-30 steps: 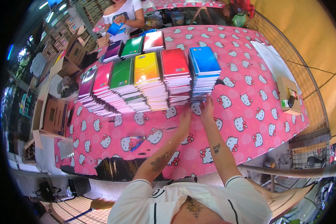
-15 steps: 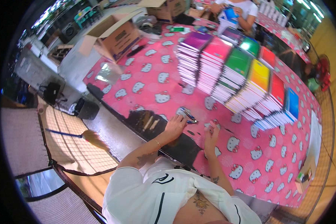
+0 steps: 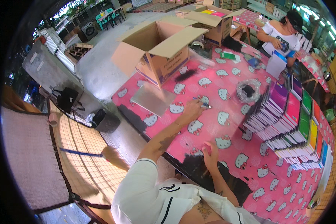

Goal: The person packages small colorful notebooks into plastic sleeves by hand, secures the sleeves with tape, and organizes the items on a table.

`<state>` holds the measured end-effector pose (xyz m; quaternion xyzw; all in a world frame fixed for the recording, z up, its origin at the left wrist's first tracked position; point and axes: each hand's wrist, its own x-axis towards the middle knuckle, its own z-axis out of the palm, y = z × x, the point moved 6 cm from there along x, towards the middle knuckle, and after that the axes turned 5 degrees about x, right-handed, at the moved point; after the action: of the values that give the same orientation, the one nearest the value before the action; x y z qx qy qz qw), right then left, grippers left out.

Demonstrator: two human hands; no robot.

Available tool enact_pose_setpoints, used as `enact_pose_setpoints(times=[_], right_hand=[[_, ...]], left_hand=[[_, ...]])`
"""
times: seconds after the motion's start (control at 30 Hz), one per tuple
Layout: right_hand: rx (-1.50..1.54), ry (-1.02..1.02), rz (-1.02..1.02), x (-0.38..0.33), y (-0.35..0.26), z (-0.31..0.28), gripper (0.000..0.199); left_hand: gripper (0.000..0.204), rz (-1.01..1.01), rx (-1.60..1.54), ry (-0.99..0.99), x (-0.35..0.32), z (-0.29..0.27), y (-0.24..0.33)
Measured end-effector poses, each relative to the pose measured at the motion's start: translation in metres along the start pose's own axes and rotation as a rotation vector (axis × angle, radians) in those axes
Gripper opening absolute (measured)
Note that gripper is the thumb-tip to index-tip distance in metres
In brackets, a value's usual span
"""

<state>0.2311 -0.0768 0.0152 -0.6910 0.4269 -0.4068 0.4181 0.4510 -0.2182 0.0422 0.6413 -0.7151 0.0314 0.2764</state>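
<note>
My left hand (image 3: 193, 111) reaches out over the pink patterned tablecloth (image 3: 209, 127), its fingers closed around a small tool (image 3: 206, 105). Bits of blue and a metal tip stick out past the fingers; the tool's exact kind is hard to make out. Nearer to me, my right hand (image 3: 211, 155) hovers by a black bare patch of the table, fingers loosely bent and apart, with nothing visible in them. Beyond the left hand lies a flat, clear plastic sheet or pack (image 3: 153, 99). On the right stand tall stacks of spiral notebooks (image 3: 287, 119) with purple, pink, green, yellow, red and blue covers.
An open cardboard box (image 3: 164, 59) sits at the table's far left edge, with another box (image 3: 212, 28) behind it. A clear tape roll (image 3: 248, 90) lies near the notebooks. Across the table a person (image 3: 282, 39) handles a notebook. A broom (image 3: 114, 156) leans at left.
My view has swung to the left, showing more of the boxes. My left hand has moved farther from the near edge with the small tool; my right hand stays near that edge.
</note>
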Motion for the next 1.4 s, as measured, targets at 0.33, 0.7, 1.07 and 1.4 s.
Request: enact_pose_setpoints(times=[0.33,0.7,1.07,1.4], right_hand=[[-0.364,0.100,0.026,0.006,-0.007,0.028,0.025],[-0.222,0.169,-0.117,0.106,-0.044,0.087,0.037],[-0.241,0.207,-0.171,0.234,-0.103,0.329,0.040],[-0.369,0.278,-0.183,0.335,-0.112,0.471,0.042]], left_hand=[[0.060,-0.388,0.441,-0.108,0.150,-0.271,-0.161],[0.051,-0.330,0.704,0.098,0.071,-0.419,-0.239],[0.039,-0.198,0.706,0.309,-0.048,-0.572,-0.400],[0.045,-0.347,0.487,0.003,-0.093,-0.513,-0.656]])
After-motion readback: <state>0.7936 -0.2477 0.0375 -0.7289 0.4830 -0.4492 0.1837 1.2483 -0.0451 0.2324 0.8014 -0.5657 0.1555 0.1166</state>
